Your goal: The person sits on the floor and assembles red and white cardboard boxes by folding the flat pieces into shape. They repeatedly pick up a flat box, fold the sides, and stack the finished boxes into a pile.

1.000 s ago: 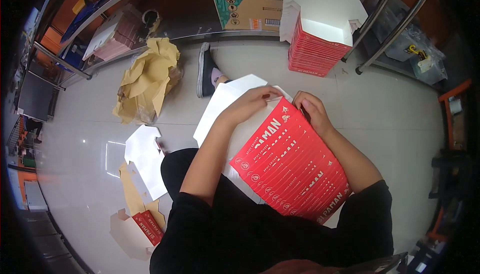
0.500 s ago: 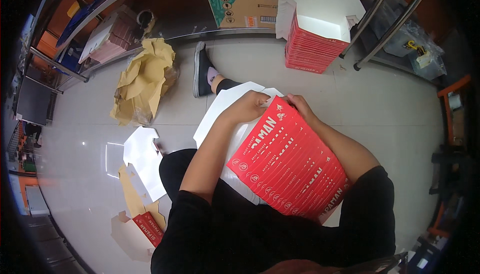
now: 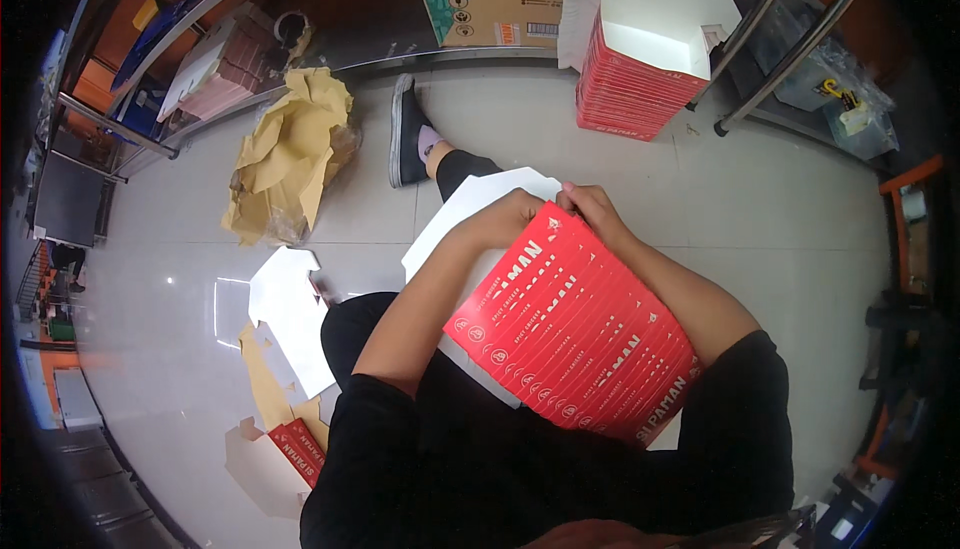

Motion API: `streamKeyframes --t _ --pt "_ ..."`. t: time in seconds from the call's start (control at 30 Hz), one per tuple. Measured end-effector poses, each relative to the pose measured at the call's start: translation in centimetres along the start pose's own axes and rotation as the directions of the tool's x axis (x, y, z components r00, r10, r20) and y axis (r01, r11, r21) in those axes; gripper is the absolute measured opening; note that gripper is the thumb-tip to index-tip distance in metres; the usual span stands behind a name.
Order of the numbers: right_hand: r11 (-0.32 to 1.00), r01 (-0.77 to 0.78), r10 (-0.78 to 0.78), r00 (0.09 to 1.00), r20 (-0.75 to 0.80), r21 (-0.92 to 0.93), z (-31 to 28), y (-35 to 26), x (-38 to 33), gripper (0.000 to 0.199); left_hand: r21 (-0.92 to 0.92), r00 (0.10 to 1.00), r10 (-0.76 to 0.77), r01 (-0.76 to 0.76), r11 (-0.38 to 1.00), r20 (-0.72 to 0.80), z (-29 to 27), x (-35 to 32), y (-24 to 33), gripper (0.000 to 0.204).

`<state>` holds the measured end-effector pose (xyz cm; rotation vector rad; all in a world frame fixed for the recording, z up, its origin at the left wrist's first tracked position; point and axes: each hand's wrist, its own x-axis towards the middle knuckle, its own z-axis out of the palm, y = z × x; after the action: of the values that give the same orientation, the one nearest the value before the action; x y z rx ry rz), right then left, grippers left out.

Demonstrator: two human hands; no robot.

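A long nested stack of red cardboard food boxes leans across my lap, their red sides overlapping like shingles and white flaps spreading to the left. My left hand is closed at the far corner of the end box, its fingers partly hidden behind the red panel. Beside it my right hand pinches the same corner, thumb uppermost and fingers bent. A white unfolded panel lies beyond my left forearm, over my leg.
A tall stack of red and white boxes stands on the floor by the metal shelf legs. Crumpled brown paper lies at left. White card and a red-sided box rest near my left knee. A brown carton sits on the shelf.
Both hands have drawn closer in around the end box's far corner. The end box has shifted slightly left, covering more of the white inner flap.
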<state>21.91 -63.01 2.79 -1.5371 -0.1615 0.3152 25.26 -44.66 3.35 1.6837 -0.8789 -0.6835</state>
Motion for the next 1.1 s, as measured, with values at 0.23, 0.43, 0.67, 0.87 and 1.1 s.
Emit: streamKeyframes --t 0.23,0.43,0.67,0.87,1.1 --pt "0.994 -0.024 0.031 0.998 -0.062 0.103 -0.7 0.2 -0.3 0.042 0.119 0.852 0.260 -0.231 0.966 -0.455 0.7 0.1 0.9 0.012" --pt "0.977 0.129 -0.138 0.990 0.037 0.172 0.6 -0.9 0.0 0.034 -0.115 0.906 -0.047 -0.002 0.993 -0.421 0.7 -1.8 0.8 0.010" --pt "0.991 0.003 -0.019 0.993 0.113 0.136 0.1 -1.1 -0.7 0.036 -0.415 0.817 -0.043 -0.246 0.876 -0.575 2.4 -11.4 2.0 0.050" --pt "0.976 -0.086 0.056 0.987 0.153 0.200 -0.5 0.7 -0.1 0.044 -0.285 0.417 -0.128 -0.340 0.896 -0.900 11.5 -12.5 2.4 0.049" --pt "0.931 -0.154 0.063 0.961 0.267 0.331 -1.7 1.3 -0.3 0.050 0.134 0.156 0.178 -0.259 0.956 -0.972 13.0 -10.6 1.2 0.048"
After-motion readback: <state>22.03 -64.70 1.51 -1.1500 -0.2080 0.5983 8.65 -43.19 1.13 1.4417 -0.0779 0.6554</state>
